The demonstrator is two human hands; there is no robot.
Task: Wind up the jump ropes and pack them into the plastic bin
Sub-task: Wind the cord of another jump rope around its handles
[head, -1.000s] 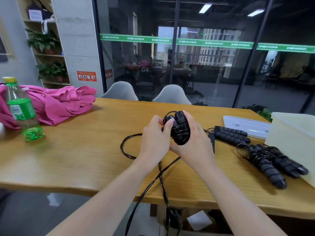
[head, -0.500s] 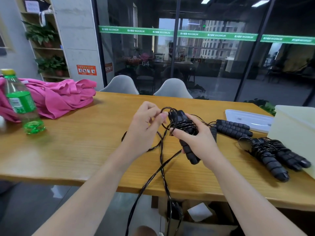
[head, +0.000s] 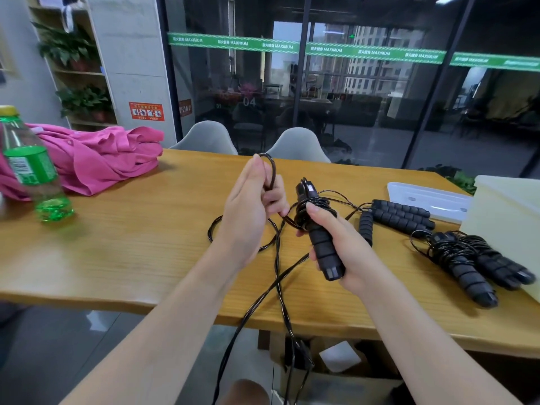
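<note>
The rope (head: 277,258) is only partly wound: some turns are seen around the top of the handles (head: 318,232), while the rest runs in loops over the table (head: 131,244) and hangs down past its near edge. The handles are gripped by the right hand (head: 342,252), fingers curled around them, above the table. A loop of the rope is held up by the left hand (head: 248,211), just beside the handles; the cord is caught between its thumb and its nearly straight fingers. The winding step is judged to be in hand, and much cord is left. For the next move, the lifted loop should be carried around the handles and pulled snug, so that the turns do not slip. A wound bundle (head: 473,258) and another rope (head: 400,214) are lying to the right, near the bin (head: 508,217), in which nothing is packed yet as far as can be seen.
</note>
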